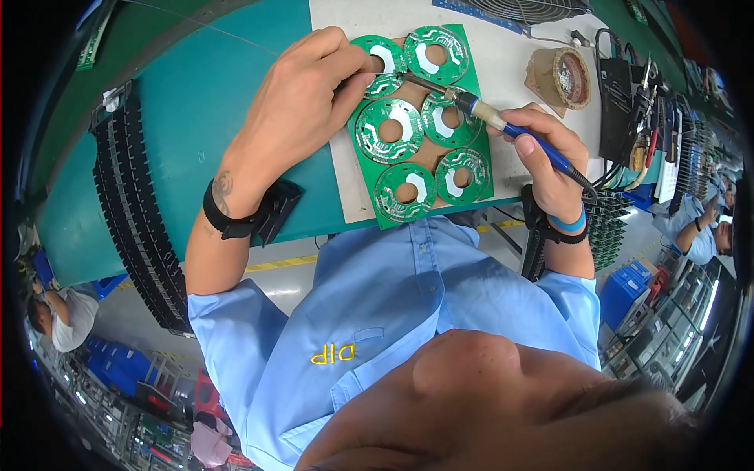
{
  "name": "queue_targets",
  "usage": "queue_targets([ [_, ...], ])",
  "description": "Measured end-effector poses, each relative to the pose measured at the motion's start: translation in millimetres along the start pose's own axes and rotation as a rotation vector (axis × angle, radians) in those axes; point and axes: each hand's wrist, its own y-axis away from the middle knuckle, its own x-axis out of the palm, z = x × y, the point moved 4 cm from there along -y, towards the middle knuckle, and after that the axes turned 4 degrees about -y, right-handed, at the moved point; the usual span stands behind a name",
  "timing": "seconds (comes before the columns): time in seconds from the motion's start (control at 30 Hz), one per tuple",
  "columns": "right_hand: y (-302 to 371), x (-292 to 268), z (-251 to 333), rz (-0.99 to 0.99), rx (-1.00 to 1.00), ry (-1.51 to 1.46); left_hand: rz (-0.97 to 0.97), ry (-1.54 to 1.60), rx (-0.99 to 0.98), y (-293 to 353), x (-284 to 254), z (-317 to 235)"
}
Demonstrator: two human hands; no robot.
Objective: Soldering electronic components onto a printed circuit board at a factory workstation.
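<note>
My right hand grips a soldering iron with a blue and cream handle. Its metal tip points left, to the upper left round board of a green circuit board panel. My left hand is pinched at that same board, beside the tip. A thin solder wire runs from the upper left toward this hand; its end between the fingers is hidden. Several round boards with centre holes and white patches make up the panel, which lies on a pale sheet.
Right of the panel stands a round tan pot with silvery bits inside. Farther right, a dark holder carries hand tools and cables. A black slotted rack stands at the left of the green mat. A round fan grille is at the back.
</note>
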Motion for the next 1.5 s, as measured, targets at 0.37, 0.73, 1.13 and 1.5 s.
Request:
queue_targets([
  [0.37,0.4,1.3,1.6,0.003,0.024,0.019,0.013,0.013,0.002,-0.6,0.4,1.6],
  [0.73,5.4,-0.7,6.1,0.007,0.021,0.045,0.003,-0.026,0.018,0.7,4.1,1.2],
  [1.13,82.5,-34.6,-19.3,-0.437,-0.117,0.076,-0.059,-0.01,-0.068,4.5,-1.8,12.2],
  [1.5,98.7,-56.8,-46.4,-0.747,-0.136,0.279,-0.011,0.014,-0.024,-9.9,-2.9,1.2],
])
